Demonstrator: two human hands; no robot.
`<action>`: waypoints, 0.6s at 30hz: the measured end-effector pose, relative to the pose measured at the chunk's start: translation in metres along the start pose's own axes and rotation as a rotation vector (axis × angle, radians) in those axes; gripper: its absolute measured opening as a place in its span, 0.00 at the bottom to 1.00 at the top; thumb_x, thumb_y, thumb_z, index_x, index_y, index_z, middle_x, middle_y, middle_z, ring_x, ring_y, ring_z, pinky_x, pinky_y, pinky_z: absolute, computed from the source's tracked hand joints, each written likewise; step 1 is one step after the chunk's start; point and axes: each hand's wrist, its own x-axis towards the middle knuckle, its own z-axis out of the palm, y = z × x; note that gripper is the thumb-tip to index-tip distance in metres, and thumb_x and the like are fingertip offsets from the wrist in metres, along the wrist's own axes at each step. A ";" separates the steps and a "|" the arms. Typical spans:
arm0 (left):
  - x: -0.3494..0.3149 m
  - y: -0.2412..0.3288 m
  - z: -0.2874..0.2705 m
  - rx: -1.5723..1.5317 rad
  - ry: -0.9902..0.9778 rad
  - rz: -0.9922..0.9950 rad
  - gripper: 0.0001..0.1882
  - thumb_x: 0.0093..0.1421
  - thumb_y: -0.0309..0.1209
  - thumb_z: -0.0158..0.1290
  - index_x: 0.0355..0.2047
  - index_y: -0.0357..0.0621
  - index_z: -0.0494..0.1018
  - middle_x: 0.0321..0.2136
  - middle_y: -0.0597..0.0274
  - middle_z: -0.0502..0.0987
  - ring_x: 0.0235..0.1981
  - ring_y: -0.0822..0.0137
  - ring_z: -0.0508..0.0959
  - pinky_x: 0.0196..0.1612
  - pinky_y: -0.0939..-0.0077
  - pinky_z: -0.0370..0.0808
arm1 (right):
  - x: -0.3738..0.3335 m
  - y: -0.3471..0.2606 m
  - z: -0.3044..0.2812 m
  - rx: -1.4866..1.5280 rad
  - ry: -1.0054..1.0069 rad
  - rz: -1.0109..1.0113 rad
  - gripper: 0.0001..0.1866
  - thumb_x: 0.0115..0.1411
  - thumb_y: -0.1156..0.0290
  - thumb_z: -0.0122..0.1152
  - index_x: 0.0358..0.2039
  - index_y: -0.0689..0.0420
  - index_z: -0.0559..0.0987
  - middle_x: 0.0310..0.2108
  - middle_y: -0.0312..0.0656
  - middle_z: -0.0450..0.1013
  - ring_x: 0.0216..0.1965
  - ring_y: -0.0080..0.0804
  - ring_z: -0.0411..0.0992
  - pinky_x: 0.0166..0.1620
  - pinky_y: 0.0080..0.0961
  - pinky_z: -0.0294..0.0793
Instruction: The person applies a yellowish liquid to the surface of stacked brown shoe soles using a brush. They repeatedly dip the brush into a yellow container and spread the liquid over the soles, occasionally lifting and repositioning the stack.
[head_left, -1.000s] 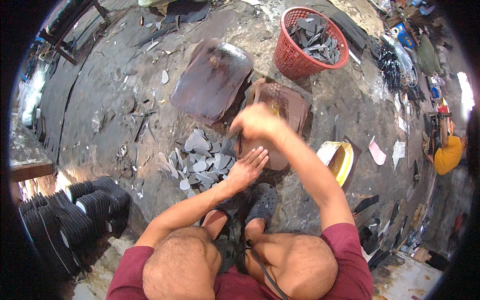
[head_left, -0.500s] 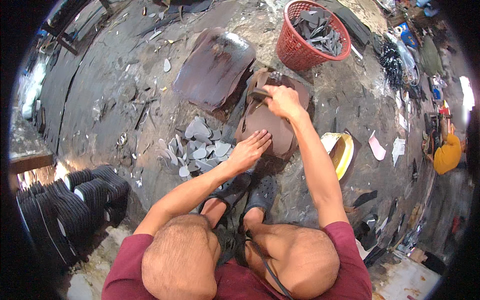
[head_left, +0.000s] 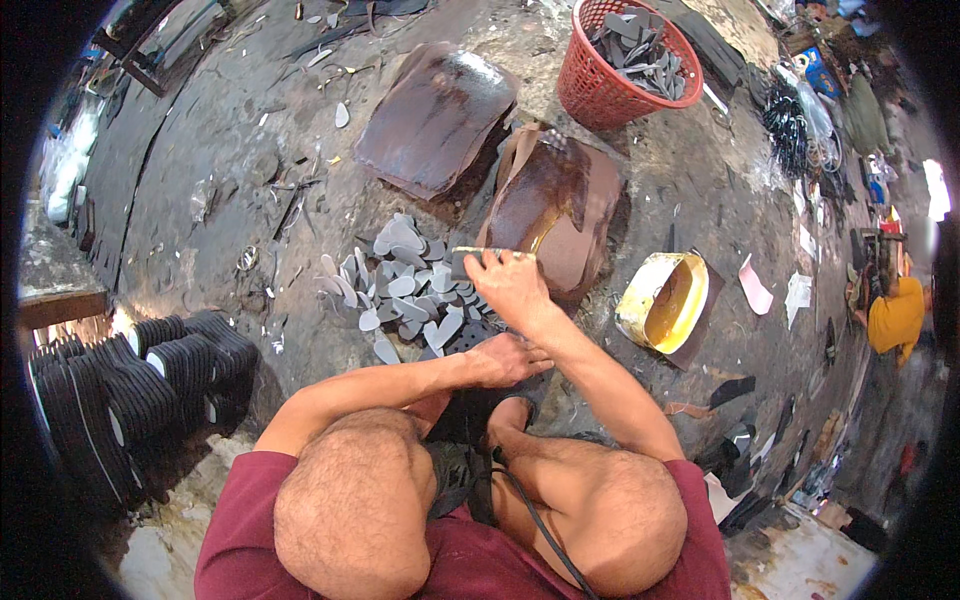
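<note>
While sat on the dark floor (head_left: 200, 180): red basket (head_left: 590, 90) up top, loaded with grey cut pieces (head_left: 640, 45). Yellow tub (head_left: 640, 300) with amber glue sits right of the brown sheet (head_left: 560, 190). Heap of grey sole cutouts (head_left: 410, 290) just left of that sheet, open floor beyond. Right hand (head_left: 510, 285), fingers closed on a brush (head_left: 490, 253) at the sheet's near edge. Left hand (head_left: 505, 360) flat on a dark piece, fingers open.

Blue printed package (head_left: 818, 66), upper right
</note>
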 end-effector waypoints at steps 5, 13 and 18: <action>0.014 -0.013 -0.016 0.096 0.038 0.047 0.26 0.59 0.27 0.47 0.60 0.42 0.70 0.65 0.54 0.68 0.65 0.56 0.69 0.47 0.65 0.82 | -0.015 0.017 -0.081 0.851 0.339 0.303 0.18 0.59 0.73 0.67 0.50 0.56 0.79 0.43 0.47 0.80 0.43 0.34 0.80 0.46 0.28 0.79; 0.060 -0.057 -0.064 0.272 0.127 -0.255 0.31 0.54 0.24 0.52 0.61 0.37 0.67 0.67 0.54 0.65 0.69 0.59 0.63 0.41 0.67 0.84 | -0.016 0.153 -0.147 0.651 0.555 0.305 0.19 0.54 0.81 0.62 0.47 0.54 0.83 0.45 0.43 0.82 0.49 0.35 0.80 0.50 0.26 0.78; 0.046 -0.037 -0.054 0.288 0.081 -0.322 0.31 0.55 0.24 0.52 0.62 0.37 0.67 0.68 0.55 0.64 0.69 0.60 0.64 0.42 0.69 0.84 | 0.006 0.185 -0.072 0.532 0.251 0.116 0.25 0.46 0.80 0.57 0.45 0.45 0.86 0.47 0.39 0.81 0.49 0.41 0.79 0.54 0.33 0.78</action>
